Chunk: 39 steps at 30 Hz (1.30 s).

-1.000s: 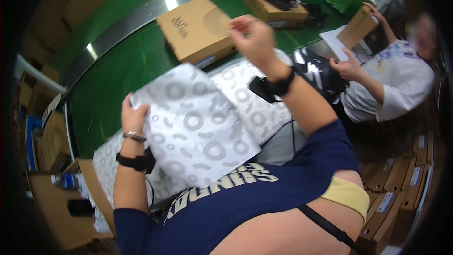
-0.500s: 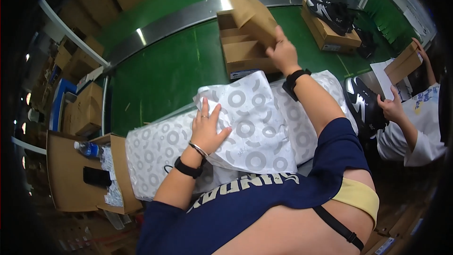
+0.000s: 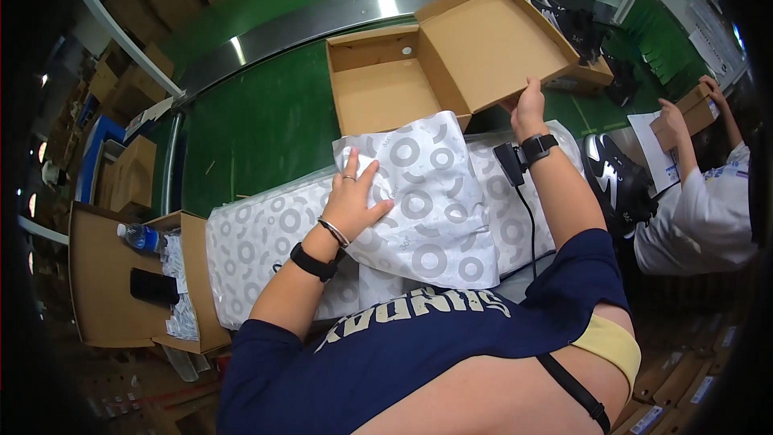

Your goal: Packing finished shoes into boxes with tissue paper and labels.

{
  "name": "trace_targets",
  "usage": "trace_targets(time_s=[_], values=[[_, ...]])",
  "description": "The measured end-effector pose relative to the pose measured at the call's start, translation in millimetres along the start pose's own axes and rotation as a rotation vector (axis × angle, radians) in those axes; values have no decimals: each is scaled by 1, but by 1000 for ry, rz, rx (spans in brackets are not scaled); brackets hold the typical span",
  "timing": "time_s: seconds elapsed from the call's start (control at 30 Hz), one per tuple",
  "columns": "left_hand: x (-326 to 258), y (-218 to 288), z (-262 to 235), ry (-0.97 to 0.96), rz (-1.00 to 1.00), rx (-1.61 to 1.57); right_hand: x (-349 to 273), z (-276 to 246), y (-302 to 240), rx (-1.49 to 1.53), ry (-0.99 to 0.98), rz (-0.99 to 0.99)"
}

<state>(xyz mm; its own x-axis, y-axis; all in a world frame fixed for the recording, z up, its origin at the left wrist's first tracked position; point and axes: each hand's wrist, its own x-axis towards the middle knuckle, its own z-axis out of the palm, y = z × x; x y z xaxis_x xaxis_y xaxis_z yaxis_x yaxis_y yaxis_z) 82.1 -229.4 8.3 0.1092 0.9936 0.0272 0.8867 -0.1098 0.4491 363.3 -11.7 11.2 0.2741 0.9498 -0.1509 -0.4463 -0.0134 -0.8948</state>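
Observation:
My left hand (image 3: 356,200) lies with fingers spread on a loose sheet of white tissue paper (image 3: 431,209) printed with grey rings. Beneath that sheet is a wide stack of the same paper (image 3: 258,246). Beyond it an open brown shoebox (image 3: 382,95) stands with a bare inside. Its hinged lid (image 3: 495,44) is folded out to the right. My right hand (image 3: 528,110) grips the lid's near right corner, thumb on top and fingers underneath. On my right wrist a black strap carries a small black block (image 3: 509,163) with a cord running down.
Black shoes (image 3: 572,28) sit on another box at the back right; a black shoe (image 3: 616,181) stands nearer. A co-worker's hands (image 3: 672,121) hold a small box at the right. An open carton (image 3: 105,274) at the left holds a bottle (image 3: 138,236), a phone (image 3: 153,286) and small packets.
The shoebox has shifted left, and my right hand has swung its lid out to the right. My left hand stays on the paper. The co-worker's hand has moved from the black shoe to the small box.

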Motion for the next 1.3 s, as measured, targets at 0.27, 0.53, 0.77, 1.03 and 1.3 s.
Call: trace_targets(time_s=[0.27,0.53,0.77,1.03,1.3], values=[[5,11,-11,-54,-43,-65,14,-20,-12,-158,64,-278],[-24,4,-6,162,-26,-178,-110,-63,0,-945,-750,259],[-39,3,-24,156,-91,-947,-189,-34,-22,-619,-960,461],[133,-31,-125,-2,-73,-1296,-70,84,-57,-364,-954,422],[209,-110,-51,230,-193,-38,-42,95,56,-1501,-611,-639]])
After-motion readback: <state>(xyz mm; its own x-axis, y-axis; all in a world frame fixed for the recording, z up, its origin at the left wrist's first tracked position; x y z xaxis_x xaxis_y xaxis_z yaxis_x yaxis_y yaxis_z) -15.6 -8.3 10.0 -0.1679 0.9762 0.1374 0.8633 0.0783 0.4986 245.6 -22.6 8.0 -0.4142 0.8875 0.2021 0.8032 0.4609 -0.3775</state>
